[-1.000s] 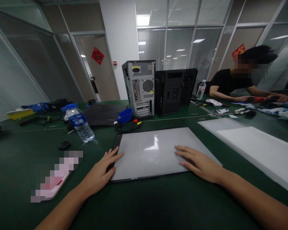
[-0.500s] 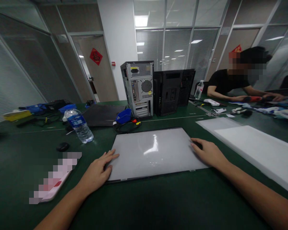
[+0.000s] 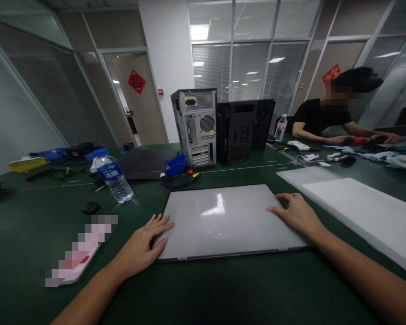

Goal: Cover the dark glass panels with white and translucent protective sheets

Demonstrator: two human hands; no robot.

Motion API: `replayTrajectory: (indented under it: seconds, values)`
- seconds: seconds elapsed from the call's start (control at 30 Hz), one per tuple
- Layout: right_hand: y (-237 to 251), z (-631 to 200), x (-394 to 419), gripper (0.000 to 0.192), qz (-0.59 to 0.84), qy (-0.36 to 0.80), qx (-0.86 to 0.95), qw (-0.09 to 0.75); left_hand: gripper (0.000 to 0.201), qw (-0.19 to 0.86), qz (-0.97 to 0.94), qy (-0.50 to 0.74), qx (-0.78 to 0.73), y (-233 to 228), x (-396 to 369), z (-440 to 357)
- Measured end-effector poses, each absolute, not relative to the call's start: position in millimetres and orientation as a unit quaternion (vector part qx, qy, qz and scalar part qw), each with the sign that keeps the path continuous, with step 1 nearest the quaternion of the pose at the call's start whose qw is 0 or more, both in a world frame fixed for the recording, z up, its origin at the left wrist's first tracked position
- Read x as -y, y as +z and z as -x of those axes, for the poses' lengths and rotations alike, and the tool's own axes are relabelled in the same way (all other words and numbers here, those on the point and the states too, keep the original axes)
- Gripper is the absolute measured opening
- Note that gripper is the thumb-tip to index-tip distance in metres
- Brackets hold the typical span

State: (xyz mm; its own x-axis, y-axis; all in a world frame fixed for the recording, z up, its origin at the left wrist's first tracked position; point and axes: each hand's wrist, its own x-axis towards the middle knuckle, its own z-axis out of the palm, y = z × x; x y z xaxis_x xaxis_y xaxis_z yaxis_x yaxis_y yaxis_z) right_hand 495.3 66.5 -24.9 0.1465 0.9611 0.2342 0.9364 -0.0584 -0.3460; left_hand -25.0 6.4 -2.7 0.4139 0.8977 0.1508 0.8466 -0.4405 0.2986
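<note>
Spreading its fingers over the left edge, your left grip (image 3: 145, 239) lies loose and unclosed on the framed panel (image 3: 219, 225), which sits flat on the counter (image 3: 223, 293) between your two hands. Your right grip (image 3: 299, 214) is half curled at the opposite edge, thumb over the pale face; whether it pinches the frame is not clear. Having a hand at each end probably lets you steady the panel without pressing on its middle. To the right of your right grip lies a white slab (image 3: 365, 216), apart from the panel, perhaps set there to leave you room. As for containers, a blue-labelled bottle (image 3: 115, 183) stands beyond your left grip, its clear wall making the fill level hard to read. Farther out that way, a yellow tray (image 3: 27, 165) has something whitish at its top, too small to name. Straight ahead past both hands, a computer tower (image 3: 203, 128) shows a fan (image 3: 207, 122) behind its grille, and dark cases (image 3: 238, 131) stand beside it, contents hidden.
</note>
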Motion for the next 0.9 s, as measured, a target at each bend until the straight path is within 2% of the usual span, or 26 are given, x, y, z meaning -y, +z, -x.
replayTrajectory:
  seconds: [0.27, 0.43, 0.67, 0.9]
  values:
    - [-21, -492, -67, 0.066, 0.689, 0.043, 0.689, 0.223, 0.047, 0.062, -0.838, 0.11, -0.531, -3, -10, 29]
    - [-16, -487, -66, 0.068, 0.719, 0.086, 0.65, 0.229, 0.049, 0.061, -0.848, 0.117, -0.513, -8, -8, 31]
    - [-22, -498, -71, 0.076, 0.691, 0.169, 0.628, 0.316, 0.048, 0.06, -0.849, 0.138, -0.506, -7, -6, 24]
    - [-24, -502, -72, 0.069, 0.643, 0.185, 0.668, 0.327, 0.049, 0.045, -0.827, 0.148, -0.54, -9, -13, 21]
